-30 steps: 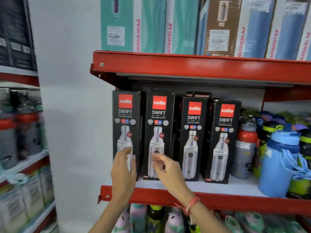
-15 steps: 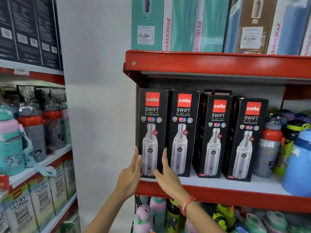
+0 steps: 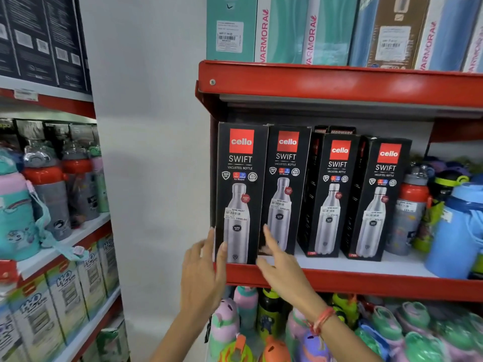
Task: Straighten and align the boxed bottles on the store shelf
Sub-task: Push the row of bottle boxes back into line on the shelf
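Note:
Several black "cello SWIFT" bottle boxes stand upright in a row on the red-edged middle shelf (image 3: 366,283). The leftmost box (image 3: 240,194) sits at the shelf's front edge, slightly ahead of the second box (image 3: 286,178). The third box (image 3: 332,194) and fourth box (image 3: 379,199) stand further back, turned a little to the left. My left hand (image 3: 203,270) is at the leftmost box's lower left corner, fingers spread, thumb on its front. My right hand (image 3: 282,267) reaches up with fingers apart, its fingertip on the second box's lower front.
A red-capped grey bottle (image 3: 410,212) and a blue jug (image 3: 454,231) crowd the shelf right of the boxes. Tall Varmora boxes (image 3: 282,30) fill the shelf above, children's bottles (image 3: 261,322) the one below. A white wall (image 3: 151,152) separates another stocked rack (image 3: 49,194).
My hands slid down from the box fronts to the base of the two left boxes. The leftmost box now sits further forward. My view has shifted left and closer.

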`<state>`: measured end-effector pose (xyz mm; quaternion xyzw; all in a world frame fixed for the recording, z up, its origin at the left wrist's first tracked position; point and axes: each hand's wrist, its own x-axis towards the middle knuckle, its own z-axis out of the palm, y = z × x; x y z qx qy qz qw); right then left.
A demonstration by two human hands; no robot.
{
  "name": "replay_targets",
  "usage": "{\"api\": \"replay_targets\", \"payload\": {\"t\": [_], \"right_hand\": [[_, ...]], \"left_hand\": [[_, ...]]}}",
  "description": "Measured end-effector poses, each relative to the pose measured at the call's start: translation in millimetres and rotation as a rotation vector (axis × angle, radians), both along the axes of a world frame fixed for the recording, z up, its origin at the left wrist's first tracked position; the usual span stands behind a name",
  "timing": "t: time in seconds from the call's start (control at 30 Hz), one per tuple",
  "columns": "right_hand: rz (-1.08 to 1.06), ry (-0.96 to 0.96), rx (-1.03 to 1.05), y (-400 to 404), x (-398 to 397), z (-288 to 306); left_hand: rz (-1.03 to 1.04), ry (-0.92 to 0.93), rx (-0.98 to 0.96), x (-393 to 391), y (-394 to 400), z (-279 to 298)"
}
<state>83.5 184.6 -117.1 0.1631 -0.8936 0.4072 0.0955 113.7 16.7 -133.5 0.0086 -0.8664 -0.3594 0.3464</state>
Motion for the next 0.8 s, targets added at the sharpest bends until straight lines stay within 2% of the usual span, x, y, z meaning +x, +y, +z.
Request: {"api": "replay_targets", "payload": {"t": [0.07, 0.1, 0.13, 0.2, 0.27, 0.37, 0.6, 0.8], "right_hand": [[-0.133, 0.093, -0.102, 13.7, -8.3, 4.6], [-0.19, 0.112, -0.158, 21.7, -13.4, 6.7], [-0.227, 0.1, -0.208, 29.6, -19.3, 8.1], [-0.247, 0.023, -0.28, 42.9, -29.9, 7.2], [-0.227, -0.069, -0.344, 50.9, -36.4, 5.6], [-0.174, -0.158, -0.402, 54.8, -43.4, 5.5], [-0.052, -0.252, -0.384, 59.8, -52.3, 12.4], [-0.021, -0.213, -0.339, 74.6, -37.8, 9.5]], "left_hand": [[-0.023, 0.208, -0.025, -0.5, 16.1, 1.8], [-0.123, 0.228, -0.008, -1.3, 27.2, 4.4], [-0.244, 0.177, 0.028, -3.0, 40.1, 7.0], [-0.465, -0.038, 0.1, -11.5, 68.1, 8.6], [-0.529, -0.191, 0.192, -25.0, 94.3, 10.0], [-0.471, -0.265, 0.36, -42.3, 118.6, 16.6], [-0.225, -0.193, 0.455, -54.4, 137.6, 28.1], [-0.252, -0.167, 0.506, -33.9, 134.9, 23.6]]}}
